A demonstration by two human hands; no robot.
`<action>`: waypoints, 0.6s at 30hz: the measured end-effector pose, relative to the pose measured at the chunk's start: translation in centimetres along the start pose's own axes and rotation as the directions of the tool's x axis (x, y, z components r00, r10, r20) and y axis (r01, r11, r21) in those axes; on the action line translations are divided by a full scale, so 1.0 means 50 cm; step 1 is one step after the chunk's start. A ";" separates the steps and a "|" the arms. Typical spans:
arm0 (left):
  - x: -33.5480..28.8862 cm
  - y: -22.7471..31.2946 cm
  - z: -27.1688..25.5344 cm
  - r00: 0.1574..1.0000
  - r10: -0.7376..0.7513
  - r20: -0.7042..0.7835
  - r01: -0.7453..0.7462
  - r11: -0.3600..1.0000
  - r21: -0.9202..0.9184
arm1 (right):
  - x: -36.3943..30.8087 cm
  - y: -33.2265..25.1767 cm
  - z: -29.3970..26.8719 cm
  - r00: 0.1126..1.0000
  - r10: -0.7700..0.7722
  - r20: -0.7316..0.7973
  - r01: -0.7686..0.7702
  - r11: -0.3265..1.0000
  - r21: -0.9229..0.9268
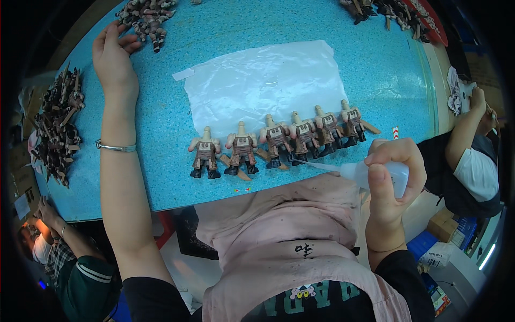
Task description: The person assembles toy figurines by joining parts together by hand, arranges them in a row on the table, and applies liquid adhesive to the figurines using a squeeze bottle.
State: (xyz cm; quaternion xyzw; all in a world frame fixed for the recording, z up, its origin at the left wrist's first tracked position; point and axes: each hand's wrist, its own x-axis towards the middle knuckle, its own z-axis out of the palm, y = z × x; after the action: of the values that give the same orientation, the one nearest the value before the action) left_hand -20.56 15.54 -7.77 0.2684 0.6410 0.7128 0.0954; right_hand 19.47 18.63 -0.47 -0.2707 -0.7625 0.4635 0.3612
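r grip [390,208] holds bottle [398,178] nr 6 figs [277,138]; l grip [115,63] at pile [147,24], hold unclear.

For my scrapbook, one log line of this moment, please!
left hand: at beige-brown figure pile; right hand: holding translucent white squeeze bottle; row: six brown-and-beige figures

Black characters [304,249] on pink apron [279,228], greenish letters [294,306] on black shirt [155,299]

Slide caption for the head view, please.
Left hand at a pile of figures; right hand holding a bottle, its nozzle beside six lined-up figures.
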 end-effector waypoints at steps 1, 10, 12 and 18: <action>-0.001 0.001 -0.001 1.000 -0.002 -0.004 0.002 1.000 0.005 | -0.001 -0.002 0.000 0.999 0.033 -0.020 -0.033 0.999 0.020; -0.007 0.014 0.009 0.999 -0.043 -0.017 0.044 0.999 0.007 | -0.010 -0.001 -0.042 0.978 0.072 -0.197 -0.075 0.997 -0.012; -0.006 0.011 0.008 0.999 -0.043 -0.018 0.043 0.999 0.005 | -0.012 0.000 -0.042 0.982 0.066 -0.178 -0.073 0.997 -0.035; -0.001 0.004 0.001 1.000 -0.022 -0.012 0.022 1.000 -0.012 | -0.010 0.001 -0.038 0.983 0.079 -0.165 -0.086 0.996 -0.036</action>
State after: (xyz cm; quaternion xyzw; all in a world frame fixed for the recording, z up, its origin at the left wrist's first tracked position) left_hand -20.46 15.51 -7.58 0.2566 0.6403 0.7169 0.1011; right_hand 21.30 19.25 -0.09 -0.3469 -0.7284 0.4379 0.3967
